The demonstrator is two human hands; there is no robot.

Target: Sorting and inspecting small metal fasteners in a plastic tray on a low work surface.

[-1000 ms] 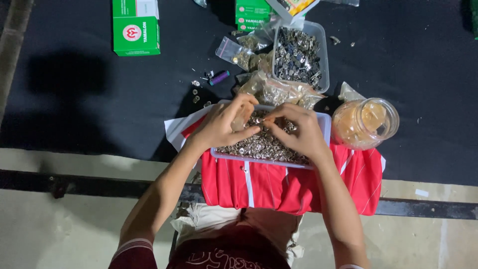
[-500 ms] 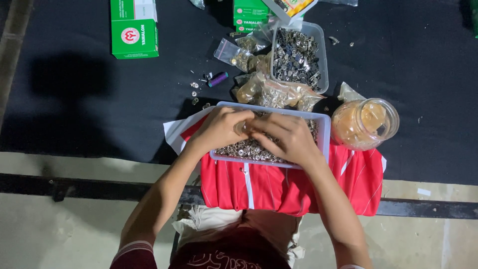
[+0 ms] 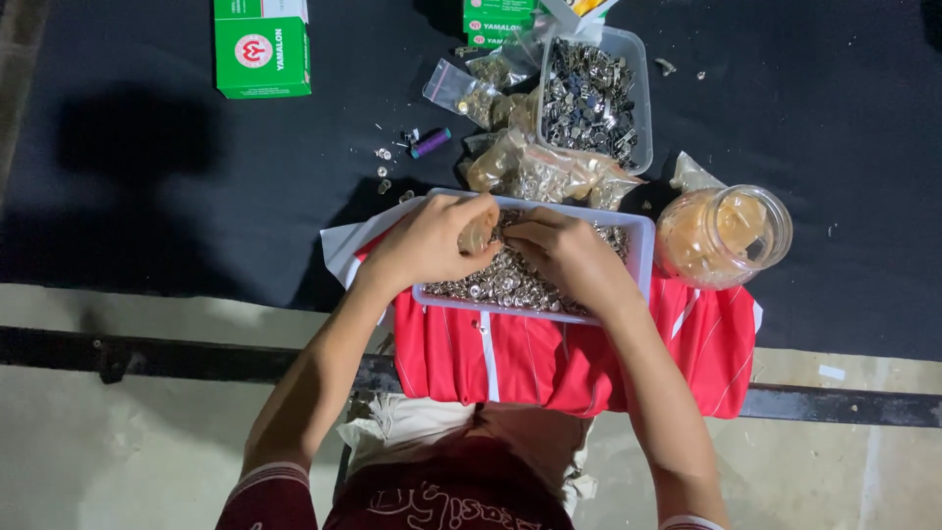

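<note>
A shallow clear tray (image 3: 640, 257) full of small silver metal snaps sits on a folded red garment (image 3: 549, 358) at the near edge of a black-covered table. My left hand (image 3: 432, 240) rests over the tray's left part, fingers curled around a small pale piece. My right hand (image 3: 564, 255) lies over the middle of the tray, fingertips pinched at the snaps right beside the left thumb. What either hand pinches is too small to make out.
Behind the tray lie clear bags of metal parts (image 3: 535, 172) and a second tub of dark metal pieces (image 3: 589, 93). A round jar (image 3: 726, 236) stands to the right. Green boxes (image 3: 260, 49) and a small purple object (image 3: 430, 143) lie further back.
Both hands have shifted slightly toward me over the tray and drawn closer together, the fingers working among the snaps. The tray and the other things stay put.
</note>
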